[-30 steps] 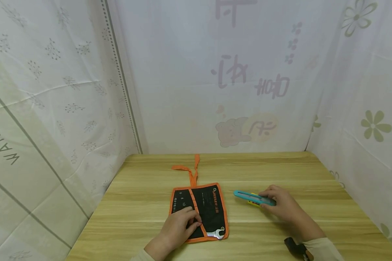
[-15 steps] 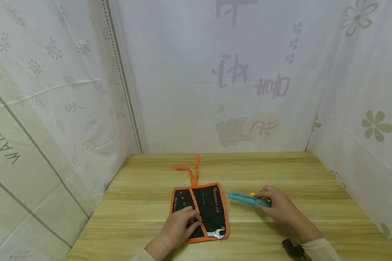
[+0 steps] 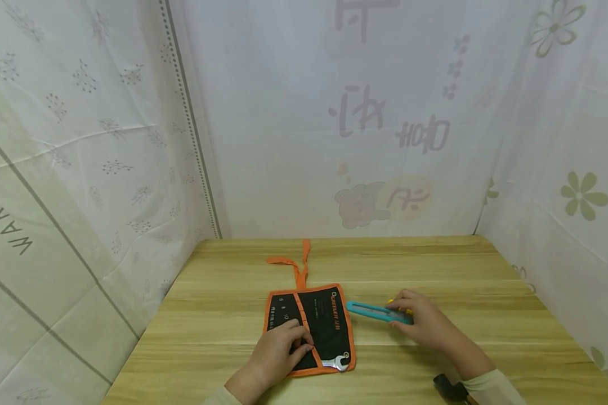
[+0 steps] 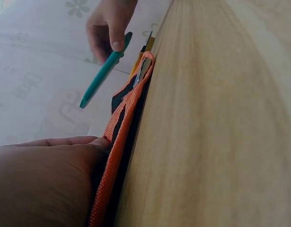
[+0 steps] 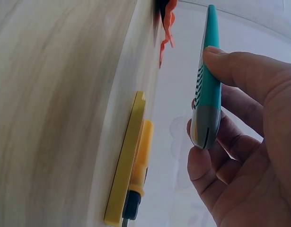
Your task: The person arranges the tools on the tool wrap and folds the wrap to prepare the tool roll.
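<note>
Now the knife (image 3: 372, 311) is close to the pouch (image 3: 328, 323)

The right hand (image 3: 425, 320) has moved a little to the left and brought the knife with it. From the head, the knife's front end now seems to meet the pouch's right edge. But from the left wrist, the knife is up in the air over the table (image 3: 223, 292), so they are probably not touching. The left hand (image 3: 280, 350) and the pouch have not moved. I think this means the carrying is nearly done, and the pouch is being kept steady.

The right fingers hold the knife's back part, with the thumb on one side and fingertips by the grey end. The rest of it sticks out past them, toward the pouch.

The pouch lies flat on the table, partly under the left hand. The left thumb and finger pinch its orange pocket edge. A wrench (image 3: 336, 363) shows at its near right corner, just beside those fingers.
</note>
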`<state>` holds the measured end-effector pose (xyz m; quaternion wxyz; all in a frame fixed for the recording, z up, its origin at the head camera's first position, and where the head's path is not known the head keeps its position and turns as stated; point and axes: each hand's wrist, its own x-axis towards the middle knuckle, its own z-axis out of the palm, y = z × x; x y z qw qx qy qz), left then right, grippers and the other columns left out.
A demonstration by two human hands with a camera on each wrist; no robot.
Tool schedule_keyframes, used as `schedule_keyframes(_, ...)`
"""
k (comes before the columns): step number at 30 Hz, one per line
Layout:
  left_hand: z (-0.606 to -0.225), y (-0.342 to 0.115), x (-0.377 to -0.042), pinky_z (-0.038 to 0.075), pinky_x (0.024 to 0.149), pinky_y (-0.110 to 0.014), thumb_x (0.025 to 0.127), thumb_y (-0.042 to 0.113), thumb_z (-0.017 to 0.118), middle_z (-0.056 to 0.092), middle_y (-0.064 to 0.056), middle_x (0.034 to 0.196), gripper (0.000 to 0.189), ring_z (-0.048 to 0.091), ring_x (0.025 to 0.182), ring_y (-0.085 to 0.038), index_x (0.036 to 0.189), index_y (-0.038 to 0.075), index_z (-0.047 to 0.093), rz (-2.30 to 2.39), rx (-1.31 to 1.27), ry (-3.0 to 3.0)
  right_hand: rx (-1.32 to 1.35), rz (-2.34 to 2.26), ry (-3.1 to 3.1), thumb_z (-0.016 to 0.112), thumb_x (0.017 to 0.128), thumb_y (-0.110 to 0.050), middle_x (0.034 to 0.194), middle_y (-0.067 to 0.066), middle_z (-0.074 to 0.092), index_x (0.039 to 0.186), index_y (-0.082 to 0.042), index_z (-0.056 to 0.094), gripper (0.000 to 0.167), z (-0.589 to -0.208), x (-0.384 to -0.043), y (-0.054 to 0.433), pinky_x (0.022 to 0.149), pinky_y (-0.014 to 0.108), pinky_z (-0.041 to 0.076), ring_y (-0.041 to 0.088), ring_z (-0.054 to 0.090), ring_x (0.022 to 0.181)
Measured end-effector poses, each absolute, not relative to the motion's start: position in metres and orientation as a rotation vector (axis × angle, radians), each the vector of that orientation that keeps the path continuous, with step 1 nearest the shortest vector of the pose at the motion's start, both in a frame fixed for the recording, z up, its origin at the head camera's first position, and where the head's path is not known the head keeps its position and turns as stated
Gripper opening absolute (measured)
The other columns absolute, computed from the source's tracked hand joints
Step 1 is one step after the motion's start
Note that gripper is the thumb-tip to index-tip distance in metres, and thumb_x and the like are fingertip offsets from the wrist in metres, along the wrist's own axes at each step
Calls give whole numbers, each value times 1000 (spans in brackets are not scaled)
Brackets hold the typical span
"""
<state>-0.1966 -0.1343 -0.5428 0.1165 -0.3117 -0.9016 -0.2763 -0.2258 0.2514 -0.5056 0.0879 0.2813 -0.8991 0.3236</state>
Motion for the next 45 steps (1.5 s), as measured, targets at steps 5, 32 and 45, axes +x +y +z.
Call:
schedule_keyframes(5, -542, -134, -197, 36, 54, -16, 93, 28, 83, 45, 20, 80, 13, 41, 63, 5, 95, 35, 72, -805, -917, -2634, 862, 965, -2683, 88, 86, -11, 99, -11, 60, 117, -12, 79, 32, -506, -227, 247, 64, 24, 47, 8, 52, 78)
schedule_keyframes(32, -543, -134, -195, 36, 54, -15, 92, 26, 84, 45, 21, 81, 16, 41, 63, 6, 95, 35, 72, -796, -923, -2593, 994, 915, -2770, 85, 91, -20, 102, -19, 57, 121, -21, 78, 31, -502, -224, 218, 72, 25, 48, 5, 51, 85)
schedule_keyframes(45, -542, -134, -195, 36, 53, -15, 92, 25, 84, 45, 20, 81, 16, 40, 63, 6, 95, 34, 71, -801, -926, -2585, 1054, 945, -2758, 85, 90, -17, 101, -20, 57, 118, -25, 78, 30, -502, -224, 205, 75, 26, 48, 4, 53, 89)
